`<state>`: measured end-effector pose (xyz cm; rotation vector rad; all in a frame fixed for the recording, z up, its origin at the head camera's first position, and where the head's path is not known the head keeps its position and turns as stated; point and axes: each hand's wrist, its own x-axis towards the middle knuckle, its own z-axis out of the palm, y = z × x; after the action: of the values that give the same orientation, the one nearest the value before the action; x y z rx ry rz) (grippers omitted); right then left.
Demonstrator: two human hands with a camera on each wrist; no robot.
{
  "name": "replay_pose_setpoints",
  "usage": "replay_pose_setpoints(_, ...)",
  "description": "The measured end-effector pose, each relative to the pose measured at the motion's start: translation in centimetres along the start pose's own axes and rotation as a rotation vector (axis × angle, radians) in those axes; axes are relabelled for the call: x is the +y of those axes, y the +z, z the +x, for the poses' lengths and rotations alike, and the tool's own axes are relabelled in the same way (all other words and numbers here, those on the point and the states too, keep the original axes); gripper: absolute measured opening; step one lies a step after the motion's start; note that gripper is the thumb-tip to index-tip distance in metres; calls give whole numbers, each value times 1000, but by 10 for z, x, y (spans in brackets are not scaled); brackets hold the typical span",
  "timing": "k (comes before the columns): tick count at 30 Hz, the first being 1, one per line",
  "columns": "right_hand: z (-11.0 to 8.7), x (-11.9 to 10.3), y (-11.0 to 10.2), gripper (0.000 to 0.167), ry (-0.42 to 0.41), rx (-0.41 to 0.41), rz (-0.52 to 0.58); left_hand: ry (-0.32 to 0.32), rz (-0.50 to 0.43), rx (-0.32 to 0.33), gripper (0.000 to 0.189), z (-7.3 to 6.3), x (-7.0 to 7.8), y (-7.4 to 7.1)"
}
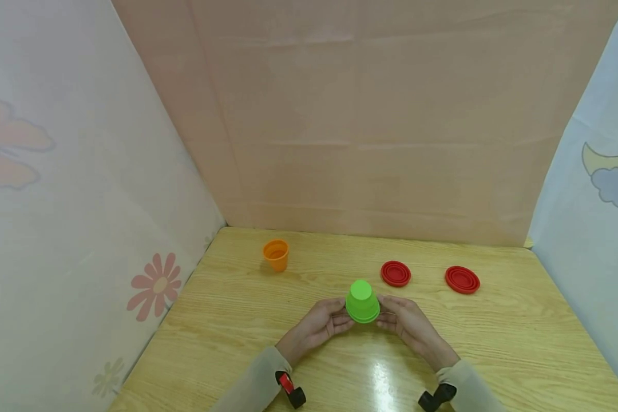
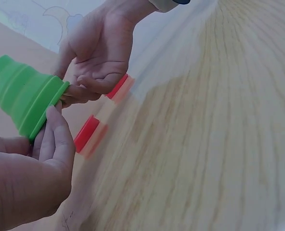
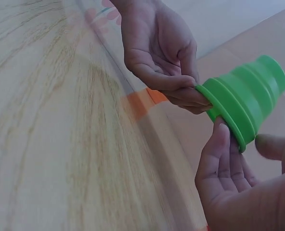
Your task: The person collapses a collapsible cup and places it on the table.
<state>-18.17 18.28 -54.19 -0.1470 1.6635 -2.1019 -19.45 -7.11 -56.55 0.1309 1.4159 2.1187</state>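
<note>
A green collapsible cup (image 1: 363, 302), extended, is held up between both hands with its base away from me and its rim toward me. The left hand (image 1: 320, 324) grips the rim on the left side, fingers under the edge and thumb outside. On the opposite side the right hand (image 1: 409, 324) pinches the same rim between thumb and fingers. In the left wrist view the stepped wall of the cup (image 2: 24, 96) shows its folding rings. The right wrist view shows fingertips of both hands tucked at the rim of the cup (image 3: 243, 103).
An extended orange collapsible cup (image 1: 276, 255) stands upright at the back left of the wooden table (image 1: 226, 320). Two red collapsible cups, one nearer the middle (image 1: 396, 274) and one farther right (image 1: 462, 280), lie folded flat. Fabric walls enclose the back and sides.
</note>
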Motion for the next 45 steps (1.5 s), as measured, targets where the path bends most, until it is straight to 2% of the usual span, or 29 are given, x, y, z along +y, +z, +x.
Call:
replay_pose_setpoints(5,0,-1,1,24,4,-4,-17,-3,12,18,42,1,1,1)
replay_pose_setpoints(14,0,0,4,24,45,25,-34,-3,89,33,49,5,3,3)
replay_pose_setpoints(24,2,-2,7,23,64,52,-138,-41,159,55,51,10,4,3)
replay_pose_setpoints(33,4,-5,10,17,86,167,-271,-114,201,37,57,11,10,7)
replay_pose_setpoints(45,3,-3,3,26,52,147,-398,-134,206,-18,51,12,14,5)
